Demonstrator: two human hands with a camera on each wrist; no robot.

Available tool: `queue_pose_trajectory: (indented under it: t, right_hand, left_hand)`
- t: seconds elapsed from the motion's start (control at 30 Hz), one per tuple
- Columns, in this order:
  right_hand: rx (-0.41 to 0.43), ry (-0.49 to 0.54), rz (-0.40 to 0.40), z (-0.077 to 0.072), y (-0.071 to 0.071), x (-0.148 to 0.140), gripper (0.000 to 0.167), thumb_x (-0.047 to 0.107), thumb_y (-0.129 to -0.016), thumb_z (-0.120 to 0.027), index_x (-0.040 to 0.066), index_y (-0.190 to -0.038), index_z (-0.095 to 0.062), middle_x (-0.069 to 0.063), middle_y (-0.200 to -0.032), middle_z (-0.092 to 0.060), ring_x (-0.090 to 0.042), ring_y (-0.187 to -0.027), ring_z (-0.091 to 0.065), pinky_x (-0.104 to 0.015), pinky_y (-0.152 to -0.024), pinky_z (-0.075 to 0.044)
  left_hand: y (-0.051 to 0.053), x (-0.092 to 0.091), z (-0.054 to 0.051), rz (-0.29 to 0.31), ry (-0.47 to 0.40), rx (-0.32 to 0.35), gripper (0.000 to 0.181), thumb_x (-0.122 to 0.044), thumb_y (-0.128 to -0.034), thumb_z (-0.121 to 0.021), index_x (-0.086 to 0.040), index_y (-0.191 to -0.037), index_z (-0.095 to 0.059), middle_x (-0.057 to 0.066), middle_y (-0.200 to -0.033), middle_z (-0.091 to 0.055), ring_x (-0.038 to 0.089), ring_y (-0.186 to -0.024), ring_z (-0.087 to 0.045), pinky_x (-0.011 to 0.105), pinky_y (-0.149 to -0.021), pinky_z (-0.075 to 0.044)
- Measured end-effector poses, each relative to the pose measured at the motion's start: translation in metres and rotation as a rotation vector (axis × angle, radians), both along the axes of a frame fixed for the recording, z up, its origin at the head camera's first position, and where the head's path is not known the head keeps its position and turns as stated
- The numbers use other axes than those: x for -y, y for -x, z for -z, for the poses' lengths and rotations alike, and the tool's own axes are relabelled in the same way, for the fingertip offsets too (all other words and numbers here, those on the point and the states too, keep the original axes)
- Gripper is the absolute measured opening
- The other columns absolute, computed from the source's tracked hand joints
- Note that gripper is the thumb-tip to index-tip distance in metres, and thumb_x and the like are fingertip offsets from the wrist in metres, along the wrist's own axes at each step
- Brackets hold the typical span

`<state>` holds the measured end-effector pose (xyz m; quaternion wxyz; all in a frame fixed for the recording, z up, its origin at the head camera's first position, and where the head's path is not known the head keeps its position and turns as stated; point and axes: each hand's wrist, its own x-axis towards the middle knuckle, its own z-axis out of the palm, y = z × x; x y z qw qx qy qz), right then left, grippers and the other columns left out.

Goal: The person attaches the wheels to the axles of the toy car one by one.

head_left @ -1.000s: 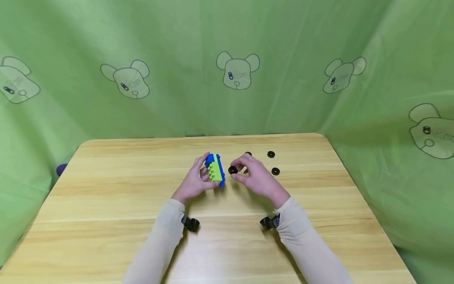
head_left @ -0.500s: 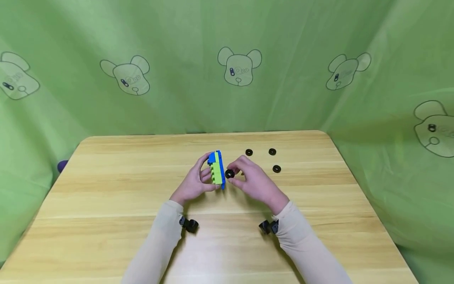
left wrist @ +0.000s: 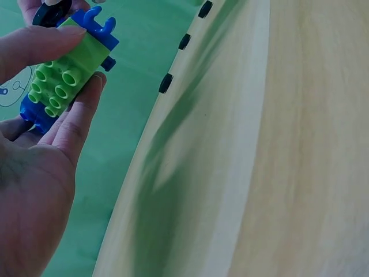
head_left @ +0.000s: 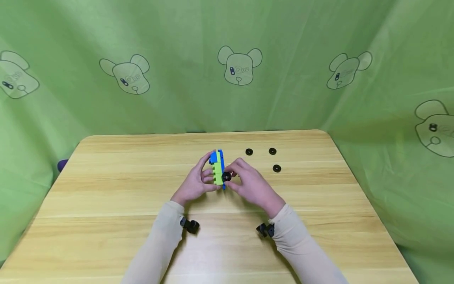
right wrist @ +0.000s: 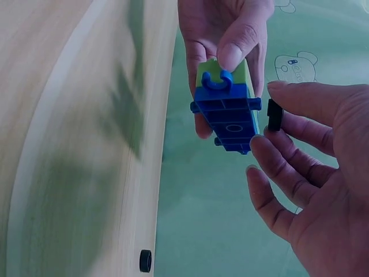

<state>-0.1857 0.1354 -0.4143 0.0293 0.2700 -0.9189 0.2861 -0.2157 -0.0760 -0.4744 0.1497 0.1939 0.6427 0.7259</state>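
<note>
My left hand (head_left: 193,182) grips a small toy-brick vehicle (left wrist: 68,74) above the table, its thumb on one side and fingers on the other. Lime green studded bricks top a blue base (right wrist: 228,118), which has short side pegs and a hook at one end. Between thumb and fingertips, my right hand (head_left: 253,183) pinches a black toy wheel (right wrist: 275,115). In the right wrist view this wheel stands beside a peg near the hook end, with a slim gap seeming to separate them. Remaining fingers of the right hand are loosely bent under the base.
Behind the right hand, three more black wheels lie on the wooden table (head_left: 106,236): one on the left (head_left: 249,152), one at the back right (head_left: 272,151) and one nearer (head_left: 276,168). A green printed curtain (head_left: 177,106) hangs around the table's far and side edges.
The right hand has carried its wheel leftward and slightly nearer me, up to the vehicle's side. The left hand has turned the vehicle more upright in view. The loose wheels stay put.
</note>
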Motion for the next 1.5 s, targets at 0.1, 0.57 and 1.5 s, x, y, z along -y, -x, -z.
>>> queue_pose_trajectory:
  t: [0.1,0.57,1.5]
  right_hand:
    - [-0.018,0.000,-0.008,0.002,0.000,0.001,0.035,0.018,-0.087,-0.077,0.009,-0.119,-0.065,0.002,-0.110,-0.054,-0.020,-0.100,-0.060,-0.035,-0.086,-0.052]
    - [0.078,0.074,0.001,0.010,0.002,0.001,0.037,0.013,-0.087,-0.075,0.010,-0.122,-0.063,0.001,-0.107,-0.065,-0.013,-0.092,-0.063,-0.031,-0.082,-0.054]
    - [0.195,0.278,0.016,0.024,0.004,0.000,0.024,0.013,-0.096,-0.063,0.009,-0.120,-0.064,0.004,-0.104,-0.065,-0.012,-0.092,-0.061,-0.031,-0.082,-0.053]
  left_hand:
    - [0.000,0.000,0.001,0.000,0.003,-0.003,0.111,0.022,-0.0726,-0.070,-0.027,-0.157,-0.018,0.022,-0.125,-0.061,0.034,-0.109,-0.063,0.039,-0.093,-0.051]
    - [0.000,-0.001,0.002,0.039,-0.039,-0.011,0.111,0.024,-0.0746,-0.067,-0.023,-0.158,-0.012,0.026,-0.126,-0.058,0.036,-0.112,-0.061,0.041,-0.095,-0.050]
    - [0.000,-0.005,0.007,-0.027,-0.158,-0.016,0.091,0.011,-0.0794,-0.068,-0.015,-0.156,-0.026,0.017,-0.152,-0.032,0.035,-0.118,-0.055,0.042,-0.096,-0.049]
